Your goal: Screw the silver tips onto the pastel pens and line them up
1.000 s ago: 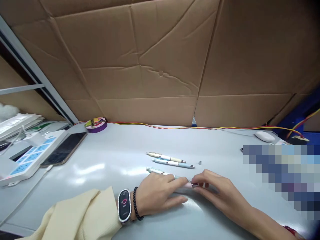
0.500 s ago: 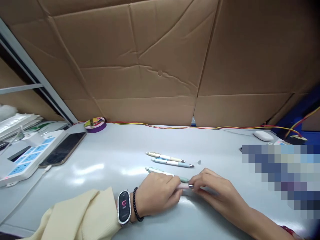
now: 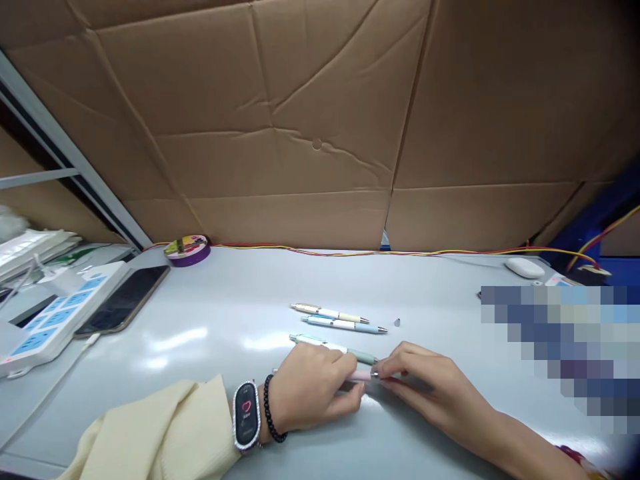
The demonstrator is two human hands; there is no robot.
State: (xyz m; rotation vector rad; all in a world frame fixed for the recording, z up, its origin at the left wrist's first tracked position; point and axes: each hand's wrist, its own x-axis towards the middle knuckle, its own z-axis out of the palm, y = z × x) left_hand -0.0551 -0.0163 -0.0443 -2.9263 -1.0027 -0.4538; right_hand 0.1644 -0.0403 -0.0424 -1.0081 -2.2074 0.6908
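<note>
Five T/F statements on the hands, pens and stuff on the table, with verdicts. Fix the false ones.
1. The left hand holds a slim pink-barrelled pen. True.
2. The right hand touches nothing. False: its fingertips are at the pink pen's silver-coloured tip.
3. A cream-and-white pen lies farther from the person than a blue-and-white pen. True.
4. The round, purple-sided item lies right of the pens. False: that purple-sided item lies left of them.
5. A flat, black-screened phone lies beside a white plastic power strip. True.
</note>
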